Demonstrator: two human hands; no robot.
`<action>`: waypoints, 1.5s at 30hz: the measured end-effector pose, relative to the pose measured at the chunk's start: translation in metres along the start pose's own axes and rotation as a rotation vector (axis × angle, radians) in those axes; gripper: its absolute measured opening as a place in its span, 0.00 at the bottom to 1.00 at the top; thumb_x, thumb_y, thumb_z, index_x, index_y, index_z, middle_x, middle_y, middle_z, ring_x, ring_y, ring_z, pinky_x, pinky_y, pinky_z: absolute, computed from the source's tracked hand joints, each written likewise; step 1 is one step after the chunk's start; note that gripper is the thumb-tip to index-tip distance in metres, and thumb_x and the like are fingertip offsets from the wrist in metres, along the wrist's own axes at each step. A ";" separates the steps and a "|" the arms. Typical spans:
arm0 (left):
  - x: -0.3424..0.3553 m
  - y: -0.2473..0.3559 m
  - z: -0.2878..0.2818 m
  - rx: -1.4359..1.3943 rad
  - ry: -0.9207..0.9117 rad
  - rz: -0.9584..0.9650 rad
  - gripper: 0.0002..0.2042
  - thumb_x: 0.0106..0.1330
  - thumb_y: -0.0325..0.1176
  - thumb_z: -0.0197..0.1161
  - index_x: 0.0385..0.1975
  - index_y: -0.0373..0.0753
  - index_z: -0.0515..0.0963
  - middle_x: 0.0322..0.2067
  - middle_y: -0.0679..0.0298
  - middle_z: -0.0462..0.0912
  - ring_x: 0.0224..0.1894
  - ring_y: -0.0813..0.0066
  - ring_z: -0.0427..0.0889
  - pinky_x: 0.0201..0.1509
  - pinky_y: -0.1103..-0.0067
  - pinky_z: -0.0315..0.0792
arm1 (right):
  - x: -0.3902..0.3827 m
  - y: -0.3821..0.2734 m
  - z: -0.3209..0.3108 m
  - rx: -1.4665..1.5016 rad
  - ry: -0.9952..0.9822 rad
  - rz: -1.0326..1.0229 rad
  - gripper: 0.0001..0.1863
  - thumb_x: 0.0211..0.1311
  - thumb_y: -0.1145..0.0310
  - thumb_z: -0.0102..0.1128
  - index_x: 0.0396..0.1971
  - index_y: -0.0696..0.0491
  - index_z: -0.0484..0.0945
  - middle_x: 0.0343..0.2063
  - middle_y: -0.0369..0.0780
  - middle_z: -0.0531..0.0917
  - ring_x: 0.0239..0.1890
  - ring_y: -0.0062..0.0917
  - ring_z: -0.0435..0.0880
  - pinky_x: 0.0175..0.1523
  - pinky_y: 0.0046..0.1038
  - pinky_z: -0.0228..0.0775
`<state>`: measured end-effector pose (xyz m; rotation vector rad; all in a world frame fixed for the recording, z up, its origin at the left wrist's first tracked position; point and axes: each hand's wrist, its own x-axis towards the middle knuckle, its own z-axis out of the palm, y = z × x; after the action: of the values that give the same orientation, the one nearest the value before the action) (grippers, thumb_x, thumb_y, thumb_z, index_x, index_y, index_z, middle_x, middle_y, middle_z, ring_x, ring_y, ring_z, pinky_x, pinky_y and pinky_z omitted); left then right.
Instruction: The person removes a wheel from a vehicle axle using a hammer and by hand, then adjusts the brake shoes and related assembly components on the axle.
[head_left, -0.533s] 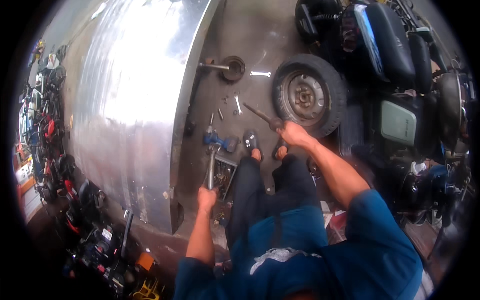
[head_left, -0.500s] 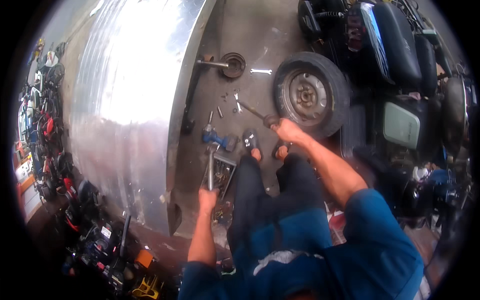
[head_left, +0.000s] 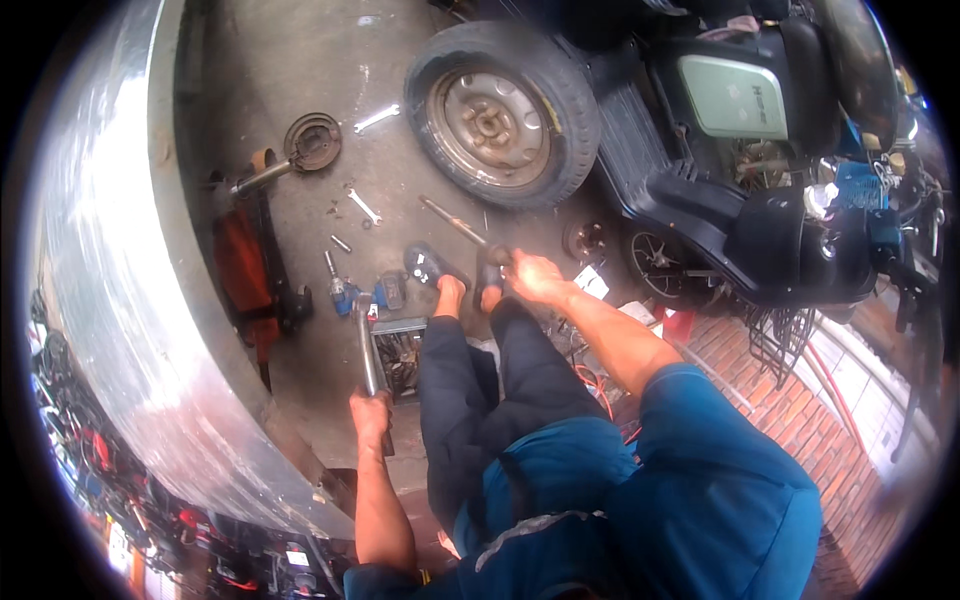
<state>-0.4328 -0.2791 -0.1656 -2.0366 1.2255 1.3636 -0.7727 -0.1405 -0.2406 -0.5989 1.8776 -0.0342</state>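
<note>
My left hand (head_left: 371,412) is closed around the handle of a hammer (head_left: 370,345), a metal one held upright beside an open tool tray (head_left: 400,326). In my right hand (head_left: 535,277) is a brownish metal shaft (head_left: 455,217), gripped at its thicker round end. Its thin end points up and left toward the wheel (head_left: 490,120), which lies flat on the floor. Past the hammer's head sits a blue cordless impact wrench (head_left: 343,297). Two open-ended wrenches lie beyond, one near wrench (head_left: 364,206) and one farther wrench (head_left: 377,119).
A silver metal panel (head_left: 100,250) runs along the left, with an orange-red jack (head_left: 243,262) under its edge. A round rusty hub part with a shaft (head_left: 312,142) lies near it. A dark motorbike (head_left: 720,215) stands at right, beside brick paving (head_left: 770,440).
The view has swung right, so the panel, wheel and floor tools appear farther left. Both hands keep their holds on the hammer and the shaft.
</note>
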 end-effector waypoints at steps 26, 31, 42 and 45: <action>-0.044 0.147 0.072 0.404 0.239 0.566 0.14 0.55 0.34 0.64 0.35 0.34 0.69 0.34 0.44 0.80 0.36 0.41 0.80 0.41 0.56 0.73 | -0.007 -0.132 -0.002 0.935 -0.056 -0.043 0.47 0.58 0.42 0.60 0.62 0.67 0.59 0.60 0.58 0.66 0.64 0.42 0.66 0.66 0.37 0.58; 0.011 0.167 0.103 0.180 0.248 0.725 0.19 0.57 0.35 0.65 0.44 0.31 0.70 0.43 0.45 0.78 0.39 0.46 0.80 0.44 0.61 0.73 | 0.061 -0.163 -0.016 1.412 -0.018 -0.123 0.17 0.57 0.60 0.64 0.36 0.57 0.72 0.23 0.39 0.77 0.20 0.23 0.77 0.25 0.27 0.70; 0.296 0.191 0.011 -1.181 0.012 0.517 0.27 0.67 0.51 0.57 0.51 0.30 0.67 0.45 0.51 0.75 0.46 0.60 0.77 0.47 0.66 0.73 | 0.248 -0.155 0.035 1.300 -0.191 -0.446 0.15 0.57 0.58 0.63 0.32 0.50 0.67 0.16 0.31 0.68 0.15 0.18 0.67 0.18 0.24 0.62; 0.342 0.220 -0.003 -1.322 -0.112 0.657 0.26 0.67 0.51 0.56 0.51 0.33 0.68 0.49 0.51 0.74 0.48 0.59 0.76 0.49 0.63 0.72 | 0.283 -0.160 0.065 1.273 -0.221 -0.609 0.21 0.59 0.48 0.62 0.32 0.52 0.70 0.15 0.32 0.70 0.14 0.19 0.70 0.18 0.24 0.64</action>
<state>-0.5661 -0.5510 -0.4370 -2.2043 1.0449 3.1672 -0.7271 -0.3821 -0.4639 -0.2102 1.0601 -1.3745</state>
